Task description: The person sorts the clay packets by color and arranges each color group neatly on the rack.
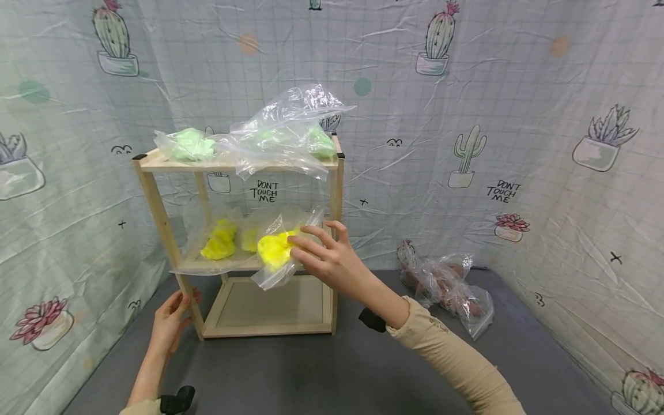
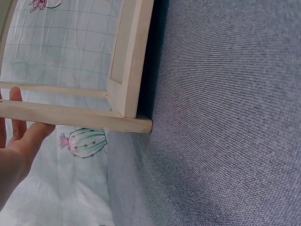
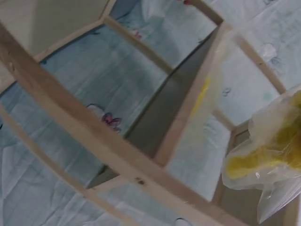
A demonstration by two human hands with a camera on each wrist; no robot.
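Observation:
A wooden shelf rack (image 1: 338, 202) stands on the grey surface. Low at its front left post (image 2: 75, 115), my left hand (image 1: 172, 320) grips the wood, thumb on one side and fingers on the other. In front of the middle shelf, my right hand (image 1: 332, 259) pinches the edge of a clear plastic bag (image 1: 275, 251) holding a bright yellow lump. The bag's lower corner hangs below the shelf's front edge. Another yellow-filled bag (image 1: 219, 242) sits on that shelf's left. The right wrist view shows a yellow-filled bag (image 3: 263, 162) at the right, with the hand out of sight.
Pale green lumps in clear bags (image 1: 192, 144) lie on the top shelf. The rack's bottom panel (image 1: 270, 305) is bare. Reddish-brown contents fill clear bags (image 1: 448, 282) on the right of the grey surface (image 1: 404, 369). A cactus-printed sheet (image 1: 389, 190) hangs close behind.

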